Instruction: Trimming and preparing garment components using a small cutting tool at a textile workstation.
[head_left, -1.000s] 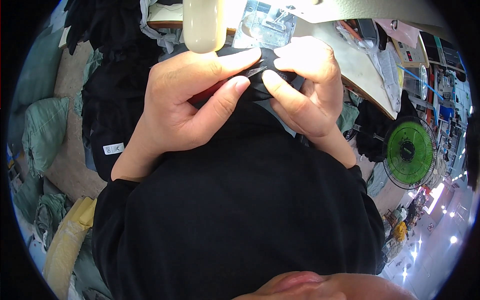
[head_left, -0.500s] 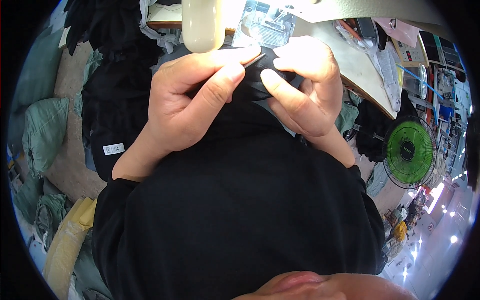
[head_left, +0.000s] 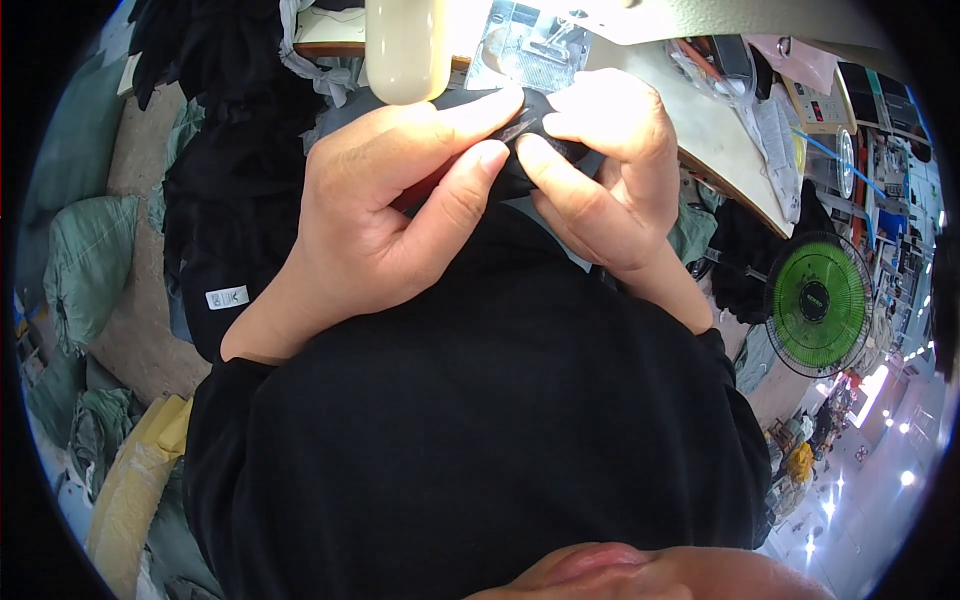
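My left hand [head_left: 380, 200] is closed on small thread snips [head_left: 518, 128], whose pointed metal blades stick out past the thumb and forefinger, slightly parted. Most of their body is hidden in the palm. Close by on the right, my right hand [head_left: 615, 165] has its fingers curled, with thumb and fingertips drawn near the blade tips. What those fingertips pinch, if anything, is too small to make out. Black cloth [head_left: 510, 182] lies beneath and behind both hands. Just beyond the fingers is the metal plate [head_left: 530, 60] of a sewing machine under bright light.
A cream machine part [head_left: 405, 50] hangs above my left hand. The pale table [head_left: 730, 160] reaches to the right, with a bag of tools [head_left: 715, 70] on it. A green fan [head_left: 820, 300] stands at the right. Dark garments [head_left: 225, 190] and green sacks [head_left: 90, 265] lie at the left.
The snips' blades have come apart, where a single thin tip showed before. My left thumb has moved away from the forefinger, and my right hand has barely shifted.
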